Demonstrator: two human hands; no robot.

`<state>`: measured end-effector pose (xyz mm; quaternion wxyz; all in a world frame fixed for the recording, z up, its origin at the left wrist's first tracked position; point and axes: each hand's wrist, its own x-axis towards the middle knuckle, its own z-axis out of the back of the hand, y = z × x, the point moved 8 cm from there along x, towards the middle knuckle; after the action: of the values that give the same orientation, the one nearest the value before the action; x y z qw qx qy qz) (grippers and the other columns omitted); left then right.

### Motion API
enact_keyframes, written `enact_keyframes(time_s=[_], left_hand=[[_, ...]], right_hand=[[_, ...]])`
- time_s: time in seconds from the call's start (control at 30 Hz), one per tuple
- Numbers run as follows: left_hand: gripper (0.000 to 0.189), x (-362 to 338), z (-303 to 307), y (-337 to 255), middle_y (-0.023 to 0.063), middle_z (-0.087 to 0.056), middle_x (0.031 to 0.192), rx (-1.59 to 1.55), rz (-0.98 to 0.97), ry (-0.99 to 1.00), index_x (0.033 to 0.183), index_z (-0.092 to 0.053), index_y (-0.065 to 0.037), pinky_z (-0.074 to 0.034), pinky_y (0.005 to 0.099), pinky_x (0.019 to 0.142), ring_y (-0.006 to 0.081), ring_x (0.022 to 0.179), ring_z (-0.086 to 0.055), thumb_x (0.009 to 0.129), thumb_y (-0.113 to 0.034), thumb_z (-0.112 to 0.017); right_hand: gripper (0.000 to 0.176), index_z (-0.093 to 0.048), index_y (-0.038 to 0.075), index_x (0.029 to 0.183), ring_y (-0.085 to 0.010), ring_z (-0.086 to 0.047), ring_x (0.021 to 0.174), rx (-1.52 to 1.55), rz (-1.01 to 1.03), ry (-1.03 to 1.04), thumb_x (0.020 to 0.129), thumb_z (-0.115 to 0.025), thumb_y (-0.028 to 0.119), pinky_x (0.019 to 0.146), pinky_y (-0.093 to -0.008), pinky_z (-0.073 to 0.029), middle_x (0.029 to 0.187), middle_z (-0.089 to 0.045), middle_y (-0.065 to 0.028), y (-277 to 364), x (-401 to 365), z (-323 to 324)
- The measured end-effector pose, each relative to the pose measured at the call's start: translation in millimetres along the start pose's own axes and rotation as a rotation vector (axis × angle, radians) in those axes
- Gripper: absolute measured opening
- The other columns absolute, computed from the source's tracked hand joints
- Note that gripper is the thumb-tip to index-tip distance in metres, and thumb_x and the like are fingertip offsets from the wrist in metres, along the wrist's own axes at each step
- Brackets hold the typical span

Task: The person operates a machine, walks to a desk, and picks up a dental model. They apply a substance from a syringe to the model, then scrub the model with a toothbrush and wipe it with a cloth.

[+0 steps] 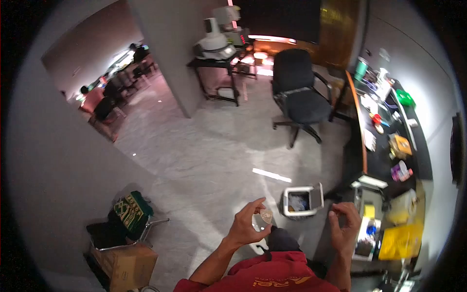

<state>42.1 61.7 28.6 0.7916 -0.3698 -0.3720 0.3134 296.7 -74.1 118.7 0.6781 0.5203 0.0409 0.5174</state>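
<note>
My left hand (pixel 247 224) is raised in front of the red shirt, its thumb and fingers closed on the edges of a small clear round disc (pixel 260 223). A beige patch with faint marks covers the disc's upper right part. My right hand (pixel 346 223) is held up beside the counter, fingers curled and the thumb tip close to the index fingertip; I cannot tell whether something small is pinched there. Between the hands, farther out on the floor, stands a white-rimmed bin (pixel 286 202) with its lid tipped open and crumpled material inside.
A black office chair (pixel 301 92) stands ahead. Along the right runs a dark counter (pixel 382 168) with bottles, packets and a yellow bag (pixel 401 242). White equipment (pixel 214 46) rests on a black table. At lower left, a cardboard box (pixel 129 267) sits by a low chair. People sit beyond the wall.
</note>
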Motion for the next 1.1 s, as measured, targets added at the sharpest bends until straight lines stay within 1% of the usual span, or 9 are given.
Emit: enact_keyframes(time_s=[0.07, 0.1, 0.3, 0.57, 0.7, 0.87, 0.9, 0.93, 1.1], left_hand=[[0.079, 2.7, -8.7, -0.1, 0.013, -0.071, 0.11, -0.028, 0.0, -0.071, 0.143, -0.054, -0.002, -0.058, 0.0358, 0.09, 0.0249, 0.096, -0.072, 0.071, -0.015, -0.085], [0.08, 46.1, 54.2, 49.3, 0.0132, -0.07, 0.109, 0.026, -0.002, -0.064, 0.143, -0.053, -0.001, -0.057, 0.0356, 0.089, 0.0244, 0.097, -0.071, 0.071, -0.014, -0.085], [0.076, 138.8, 120.6, 107.9, 0.0147, -0.07, 0.109, 0.076, 0.032, -0.128, 0.141, -0.055, 0.0, -0.058, 0.036, 0.087, 0.0244, 0.096, -0.071, 0.072, -0.014, -0.085], [0.077, 248.0, 226.7, 194.5, 0.0148, -0.07, 0.108, 0.159, 0.075, -0.273, 0.141, -0.055, 0.002, -0.057, 0.0361, 0.086, 0.024, 0.095, -0.07, 0.071, -0.012, -0.085], [0.079, 307.1, 261.1, 256.1, 0.0147, -0.07, 0.109, 0.143, 0.108, -0.284, 0.143, -0.054, 0.001, -0.057, 0.0355, 0.087, 0.0246, 0.098, -0.07, 0.072, -0.012, -0.085], [0.076, 404.2, 299.2, 326.3, 0.0142, -0.067, 0.11, 0.105, 0.054, -0.256, 0.142, -0.054, 0.0, -0.059, 0.0362, 0.089, 0.0254, 0.097, -0.07, 0.073, -0.009, -0.083], [0.075, 425.2, 306.3, 339.1, 0.0142, -0.066, 0.11, 0.09, 0.041, -0.245, 0.142, -0.054, 0.0, -0.059, 0.0361, 0.089, 0.0253, 0.098, -0.07, 0.073, -0.009, -0.083], [0.08, 446.3, 311.6, 355.7, 0.0163, -0.069, 0.115, 0.061, 0.076, -0.201, 0.145, -0.052, -0.002, -0.057, 0.0371, 0.092, 0.0249, 0.102, -0.07, 0.073, -0.014, -0.085], [0.078, 562.4, 332.9, 407.8, 0.0152, -0.069, 0.113, 0.035, 0.042, -0.056, 0.144, -0.053, -0.002, -0.057, 0.0364, 0.091, 0.0253, 0.103, -0.069, 0.074, -0.015, -0.084]], right_hand=[[0.015, -0.07, -0.002, 0.097, -0.0225, -0.063, 0.077, -0.03, 0.03, -0.004, 0.083, -0.071, -0.004, 0.072, -0.0328, -0.05, 0.089, -0.067, -0.0131, -10.5, 9.2, 8.5], [0.013, -0.069, -0.003, 0.098, -0.0217, -0.063, 0.077, 0.014, 0.001, -0.023, 0.085, -0.07, -0.001, 0.073, -0.0324, -0.05, 0.089, -0.067, -0.0127, -9.3, 48.1, -69.0], [0.013, -0.069, -0.002, 0.099, -0.017, -0.063, 0.082, 0.086, -0.111, 0.042, 0.087, -0.071, 0.001, 0.073, -0.0291, -0.05, 0.092, -0.067, -0.0095, -57.2, 165.3, -179.3], [0.028, -0.073, 0.004, 0.104, -0.0257, -0.068, 0.091, 0.241, 0.191, 0.445, 0.078, -0.078, -0.004, 0.074, -0.0349, -0.054, 0.101, -0.071, -0.0135, 34.8, 303.2, -376.7], [0.031, -0.074, 0.004, 0.106, -0.0303, -0.068, 0.096, 0.291, 0.264, 0.556, 0.077, -0.08, -0.002, 0.083, -0.039, -0.055, 0.102, -0.07, -0.0135, 50.5, 350.2, -464.4], [0.028, -0.074, 0.004, 0.106, -0.0292, -0.069, 0.094, 0.268, 0.154, 0.51, 0.079, -0.079, -0.001, 0.077, -0.0387, -0.056, 0.102, -0.069, -0.0138, 22.1, 424.9, -552.4], [0.025, -0.074, 0.004, 0.104, -0.0285, -0.07, 0.092, 0.247, 0.14, 0.463, 0.08, -0.079, 0.0, 0.073, -0.0372, -0.056, 0.1, -0.07, -0.014, 14.7, 443.5, -566.4], [0.024, -0.074, 0.003, 0.104, -0.0282, -0.07, 0.092, 0.236, 0.117, 0.439, 0.08, -0.078, 0.0, 0.072, -0.0365, -0.056, 0.1, -0.071, -0.0143, 5.3, 461.2, -579.1], [0.02, -0.073, 0.003, 0.103, -0.0275, -0.069, 0.091, 0.174, 0.012, 0.284, 0.083, -0.074, 0.001, 0.071, -0.0348, -0.054, 0.099, -0.072, -0.015, -42.2, 544.9, -617.5]])
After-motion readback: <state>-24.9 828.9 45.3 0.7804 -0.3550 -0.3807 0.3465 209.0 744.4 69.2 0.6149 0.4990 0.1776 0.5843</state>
